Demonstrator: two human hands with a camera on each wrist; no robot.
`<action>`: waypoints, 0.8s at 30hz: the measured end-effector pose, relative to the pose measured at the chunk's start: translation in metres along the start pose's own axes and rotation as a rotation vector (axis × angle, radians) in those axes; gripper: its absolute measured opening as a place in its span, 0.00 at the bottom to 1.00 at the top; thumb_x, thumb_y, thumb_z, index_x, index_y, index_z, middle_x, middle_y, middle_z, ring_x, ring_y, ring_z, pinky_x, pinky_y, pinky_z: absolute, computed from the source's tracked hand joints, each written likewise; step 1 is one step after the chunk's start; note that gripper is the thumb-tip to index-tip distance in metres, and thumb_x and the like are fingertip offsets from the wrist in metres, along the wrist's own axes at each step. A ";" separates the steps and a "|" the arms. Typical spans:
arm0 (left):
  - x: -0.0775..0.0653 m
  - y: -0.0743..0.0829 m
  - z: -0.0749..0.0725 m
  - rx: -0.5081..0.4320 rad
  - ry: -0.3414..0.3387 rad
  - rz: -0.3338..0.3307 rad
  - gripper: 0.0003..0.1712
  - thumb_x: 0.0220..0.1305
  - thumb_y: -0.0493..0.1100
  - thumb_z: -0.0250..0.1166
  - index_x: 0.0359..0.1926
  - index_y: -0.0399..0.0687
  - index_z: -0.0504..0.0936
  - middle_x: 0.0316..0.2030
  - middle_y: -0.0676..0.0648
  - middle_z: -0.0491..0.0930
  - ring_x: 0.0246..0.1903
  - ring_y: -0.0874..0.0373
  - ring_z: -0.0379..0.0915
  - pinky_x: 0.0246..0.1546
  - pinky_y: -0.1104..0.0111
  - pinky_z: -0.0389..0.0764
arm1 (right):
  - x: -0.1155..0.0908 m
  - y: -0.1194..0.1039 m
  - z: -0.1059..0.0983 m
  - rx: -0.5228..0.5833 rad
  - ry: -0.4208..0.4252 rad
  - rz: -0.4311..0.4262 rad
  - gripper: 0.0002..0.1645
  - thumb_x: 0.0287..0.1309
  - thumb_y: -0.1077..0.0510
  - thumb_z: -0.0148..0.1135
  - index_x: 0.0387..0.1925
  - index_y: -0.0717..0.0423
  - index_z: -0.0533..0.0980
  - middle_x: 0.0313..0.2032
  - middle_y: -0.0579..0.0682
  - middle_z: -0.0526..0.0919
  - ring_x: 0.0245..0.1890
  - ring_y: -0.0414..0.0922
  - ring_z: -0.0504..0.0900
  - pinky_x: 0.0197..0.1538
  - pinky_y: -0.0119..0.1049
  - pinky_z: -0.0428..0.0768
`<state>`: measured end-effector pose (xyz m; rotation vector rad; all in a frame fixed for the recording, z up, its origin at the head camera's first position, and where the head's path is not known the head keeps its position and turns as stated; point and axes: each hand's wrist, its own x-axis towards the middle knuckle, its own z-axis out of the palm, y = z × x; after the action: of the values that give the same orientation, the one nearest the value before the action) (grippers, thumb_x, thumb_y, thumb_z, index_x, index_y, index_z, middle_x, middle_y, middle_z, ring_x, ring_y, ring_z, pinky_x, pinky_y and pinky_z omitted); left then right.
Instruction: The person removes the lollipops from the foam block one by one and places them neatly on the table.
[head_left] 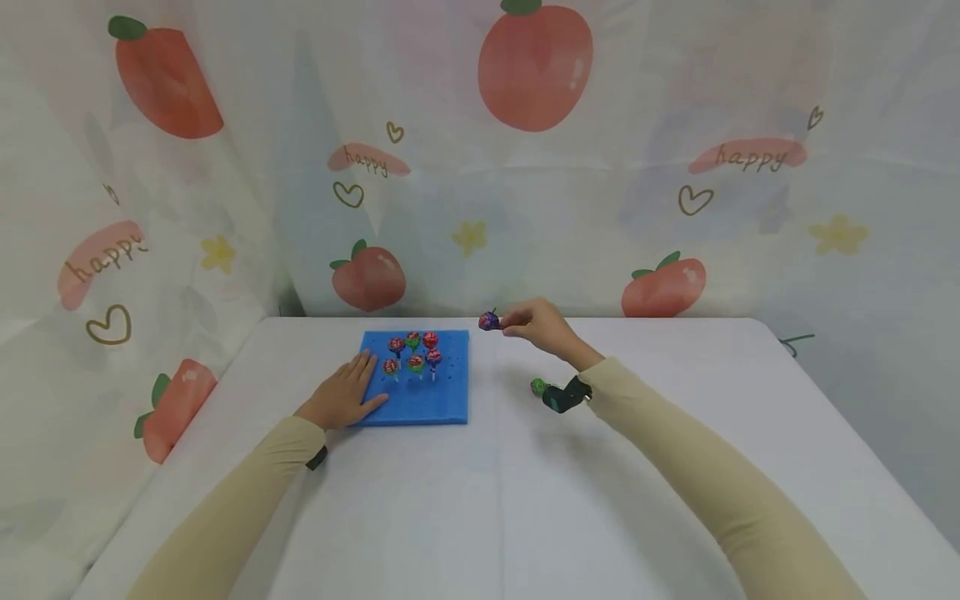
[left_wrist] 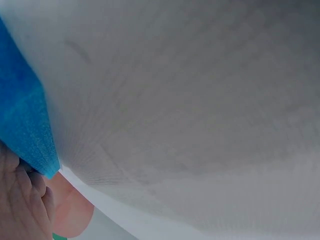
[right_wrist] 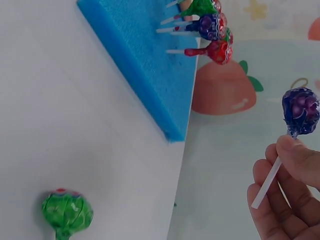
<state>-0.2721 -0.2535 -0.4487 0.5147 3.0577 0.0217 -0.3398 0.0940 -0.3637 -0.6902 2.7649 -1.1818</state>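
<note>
My right hand pinches a purple-wrapped lollipop just below its head, raised above the table to the right of the foam board. In the right wrist view its white stick slants down across the fingers. My left hand rests on the left edge of the blue foam board with its fingers spread out straight. Several wrapped lollipops stand upright in the board, their heads red, green and purple. A green lollipop lies on the table below my right wrist.
The white table reaches back to a curtain printed with peaches, hearts and flowers. Small holes dot the board around the standing sticks. A dark wrist strap shows at the right cuff, close to the green lollipop.
</note>
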 end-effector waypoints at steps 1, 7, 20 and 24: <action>0.000 0.000 0.000 0.000 -0.003 -0.003 0.46 0.67 0.60 0.49 0.70 0.29 0.49 0.71 0.31 0.48 0.71 0.38 0.43 0.70 0.49 0.52 | -0.001 0.002 -0.001 -0.006 -0.003 0.002 0.12 0.58 0.62 0.61 0.43 0.63 0.81 0.43 0.59 0.84 0.43 0.51 0.81 0.49 0.42 0.81; -0.001 0.002 -0.002 0.001 -0.003 -0.007 0.46 0.67 0.61 0.49 0.70 0.30 0.49 0.71 0.31 0.48 0.71 0.37 0.44 0.70 0.49 0.53 | -0.007 0.013 -0.010 -0.030 -0.001 -0.001 0.11 0.59 0.62 0.61 0.42 0.63 0.81 0.41 0.59 0.85 0.41 0.51 0.80 0.45 0.41 0.80; -0.001 0.002 -0.003 -0.008 0.000 -0.002 0.45 0.67 0.60 0.50 0.70 0.29 0.51 0.71 0.30 0.49 0.71 0.37 0.44 0.70 0.48 0.53 | -0.020 0.037 -0.016 -0.059 0.025 0.029 0.09 0.58 0.63 0.61 0.38 0.64 0.83 0.38 0.60 0.84 0.38 0.51 0.81 0.41 0.40 0.80; -0.001 0.001 -0.002 -0.004 -0.001 -0.004 0.46 0.67 0.60 0.50 0.70 0.29 0.50 0.71 0.31 0.48 0.71 0.37 0.44 0.70 0.49 0.53 | -0.023 0.044 -0.016 -0.063 0.033 0.052 0.09 0.58 0.63 0.61 0.39 0.63 0.83 0.38 0.60 0.85 0.37 0.49 0.82 0.40 0.38 0.80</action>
<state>-0.2711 -0.2526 -0.4467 0.5077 3.0568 0.0276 -0.3398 0.1414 -0.3856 -0.6053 2.8399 -1.1113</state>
